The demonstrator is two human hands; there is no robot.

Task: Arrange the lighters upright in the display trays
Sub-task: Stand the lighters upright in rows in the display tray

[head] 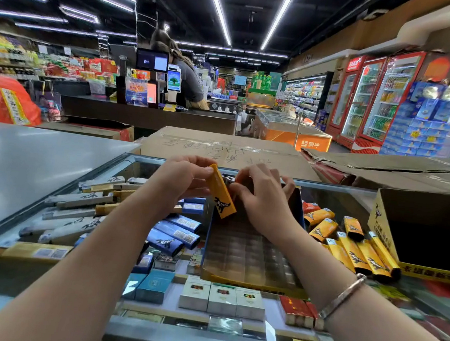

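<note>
- At frame centre, left hand (182, 178) pinches a tilted yellow lighter (221, 195) over the display tray (251, 256).
- Right hand (264, 196), fingers curled, touches lighters at the tray's far end; what it holds is unclear.
- Loose yellow lighters (354, 250) lie right on the glass surface (146, 323).

A shop is being lit by ceiling strip lights (218, 8); red drink fridges (370, 99) are being lined along the right wall.

Glossy yellow plastic lighter (220, 195); clear ribbed plastic display tray (248, 253); smooth glass table (343, 199); matt brown cardboard box (220, 149); shiny metal bracelet (344, 296).
</note>
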